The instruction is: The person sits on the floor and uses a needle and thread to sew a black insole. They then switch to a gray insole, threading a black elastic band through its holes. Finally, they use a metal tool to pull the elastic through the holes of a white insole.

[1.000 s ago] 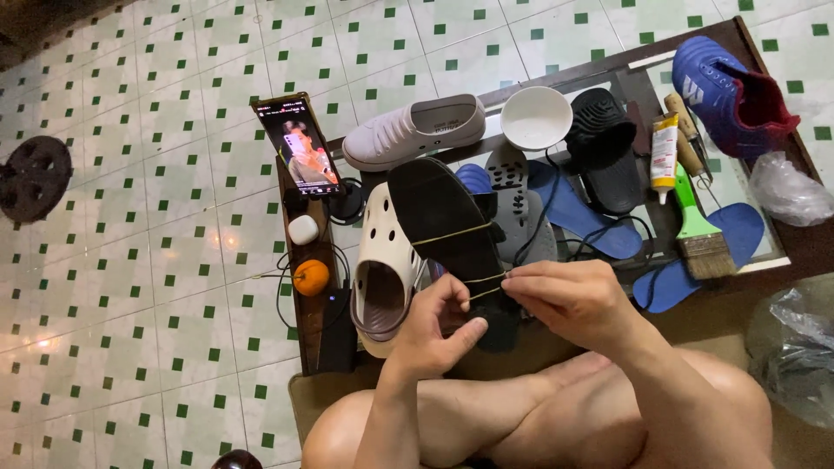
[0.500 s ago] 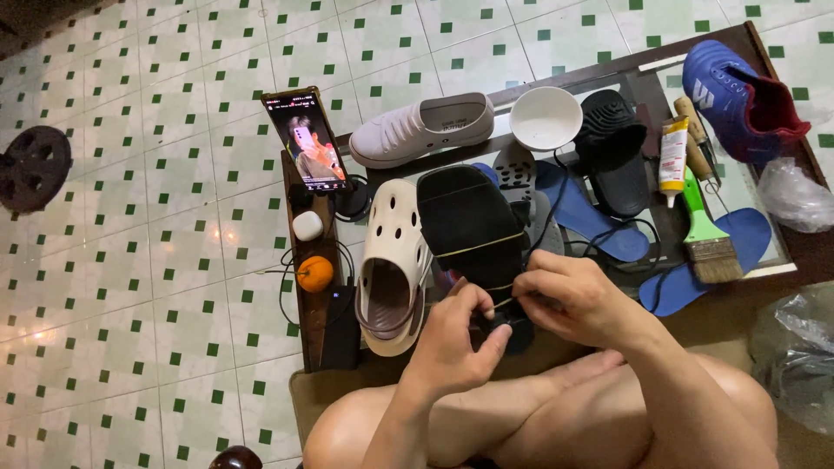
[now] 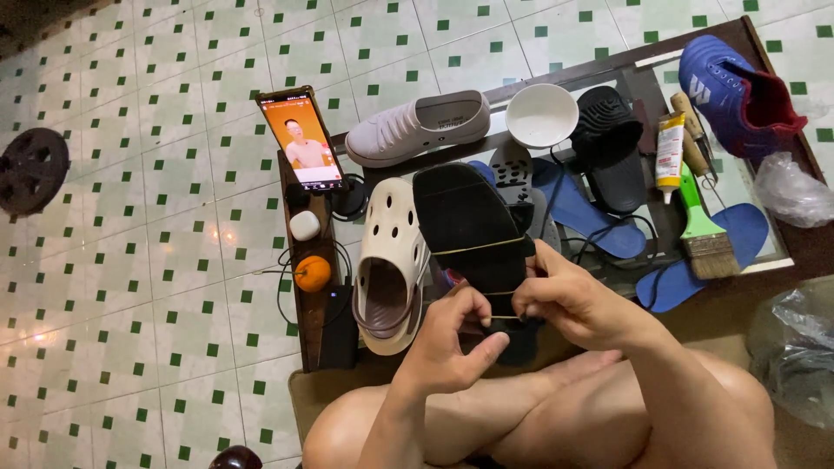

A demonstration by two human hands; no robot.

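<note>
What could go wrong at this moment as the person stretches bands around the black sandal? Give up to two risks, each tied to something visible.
1. The rubber band pulled taut between the left hand and right hand might snap or slip off the black sandal.
2. The sandal sits among a crowded low table; a jerk could knock the cream clog.

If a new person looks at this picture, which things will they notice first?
First, both hands, left hand and right hand, meeting at the centre over a black sandal crossed by rubber bands. Next, the lit phone propped upright at the table's left end, and the blue sports shoe at the far right corner.
</note>
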